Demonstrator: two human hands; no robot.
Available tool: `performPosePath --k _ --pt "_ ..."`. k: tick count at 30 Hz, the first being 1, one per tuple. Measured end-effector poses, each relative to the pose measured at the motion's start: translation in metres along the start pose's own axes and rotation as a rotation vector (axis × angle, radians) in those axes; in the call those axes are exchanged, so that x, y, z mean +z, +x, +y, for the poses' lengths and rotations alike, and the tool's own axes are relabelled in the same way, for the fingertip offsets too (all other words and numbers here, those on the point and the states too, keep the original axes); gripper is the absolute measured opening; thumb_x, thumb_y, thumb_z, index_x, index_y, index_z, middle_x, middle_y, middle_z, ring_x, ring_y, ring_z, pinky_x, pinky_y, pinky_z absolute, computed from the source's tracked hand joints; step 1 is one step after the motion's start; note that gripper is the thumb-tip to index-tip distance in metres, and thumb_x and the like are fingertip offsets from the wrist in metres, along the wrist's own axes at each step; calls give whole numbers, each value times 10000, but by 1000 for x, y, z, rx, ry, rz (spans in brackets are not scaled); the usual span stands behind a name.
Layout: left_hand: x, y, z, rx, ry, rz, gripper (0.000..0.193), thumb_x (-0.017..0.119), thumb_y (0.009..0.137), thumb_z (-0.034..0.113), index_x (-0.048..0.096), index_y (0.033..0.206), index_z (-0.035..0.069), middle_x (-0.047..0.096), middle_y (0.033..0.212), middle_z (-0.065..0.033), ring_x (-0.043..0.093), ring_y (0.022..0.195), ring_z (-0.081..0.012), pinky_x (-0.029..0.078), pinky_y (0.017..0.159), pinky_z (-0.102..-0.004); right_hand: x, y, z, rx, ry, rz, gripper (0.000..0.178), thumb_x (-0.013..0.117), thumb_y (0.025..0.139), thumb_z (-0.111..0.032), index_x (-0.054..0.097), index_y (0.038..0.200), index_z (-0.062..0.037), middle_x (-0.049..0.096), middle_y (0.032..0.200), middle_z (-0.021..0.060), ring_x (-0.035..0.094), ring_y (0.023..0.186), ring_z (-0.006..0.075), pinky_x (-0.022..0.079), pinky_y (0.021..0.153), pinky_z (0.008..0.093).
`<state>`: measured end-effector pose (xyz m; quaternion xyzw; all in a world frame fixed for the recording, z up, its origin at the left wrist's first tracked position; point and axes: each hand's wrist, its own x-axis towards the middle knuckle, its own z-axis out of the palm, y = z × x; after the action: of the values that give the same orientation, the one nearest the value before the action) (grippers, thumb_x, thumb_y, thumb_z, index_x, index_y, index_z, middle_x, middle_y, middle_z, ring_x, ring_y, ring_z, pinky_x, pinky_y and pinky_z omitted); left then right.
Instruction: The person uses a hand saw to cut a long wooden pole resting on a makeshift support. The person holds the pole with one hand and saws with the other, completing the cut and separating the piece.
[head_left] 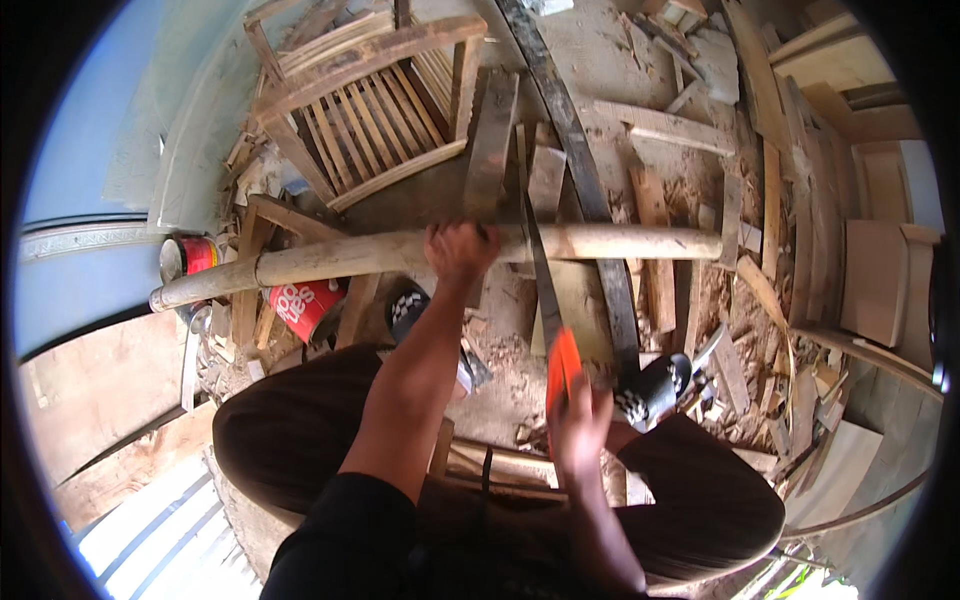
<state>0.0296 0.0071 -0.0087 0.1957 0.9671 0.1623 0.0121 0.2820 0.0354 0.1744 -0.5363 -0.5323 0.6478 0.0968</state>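
Red can with white label [302,305] below the pole's left end, red-and-yellow tin [188,256] beside it — both on the floor

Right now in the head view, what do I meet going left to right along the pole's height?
Red can → pole's left end → left hand gripping the pole → saw blade crossing it → dark plank → pole's right end → stacked boards.
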Motion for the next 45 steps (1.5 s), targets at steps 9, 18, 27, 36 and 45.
performPosePath --k 9,18,27,36,45 --pt "3 0 -6 99 -16 142 303 656 829 335 781 758 68 765 852 -156 726 887 -328 520 905 -456 -3 39 -7 -242 -120 -251 132 751 962 -88 654 919 -9 568 727 -44 484 681 39 400 599 247" --pt "-16 11 -1 -164 79 -173 459 583 941 445 815 843 62 769 810 -171 753 793 -357 535 956 -461 -1 51 40 -175 -55 -246 181 683 1011 -96 632 881 20 575 712 -5 487 686 58 409 613 259" --pt "-25 23 -4 -66 37 -400 466 541 981 409 810 949 29 773 982 -244 764 967 -376 485 1046 -505 13 49 24 -285 -110 -244 261 649 1036 -107 614 792 -22 566 590 6 549 507 64 399 459 268" --pt "-19 0 -3 -17 15 -22 478 554 978 363 786 706 46 732 721 -228 742 706 -403 499 997 -495 -4 40 2 -76 130 -247 215 657 1014 -106 623 814 -37 526 601 -34 479 504 42 333 463 259" --pt "-12 -9 -4 73 48 122 489 566 977 369 761 659 52 724 691 -195 709 644 -360 504 871 -455 -2 11 18 -315 -266 -180 261 672 993 -119 576 805 34 509 634 89 446 617 112 402 555 356"
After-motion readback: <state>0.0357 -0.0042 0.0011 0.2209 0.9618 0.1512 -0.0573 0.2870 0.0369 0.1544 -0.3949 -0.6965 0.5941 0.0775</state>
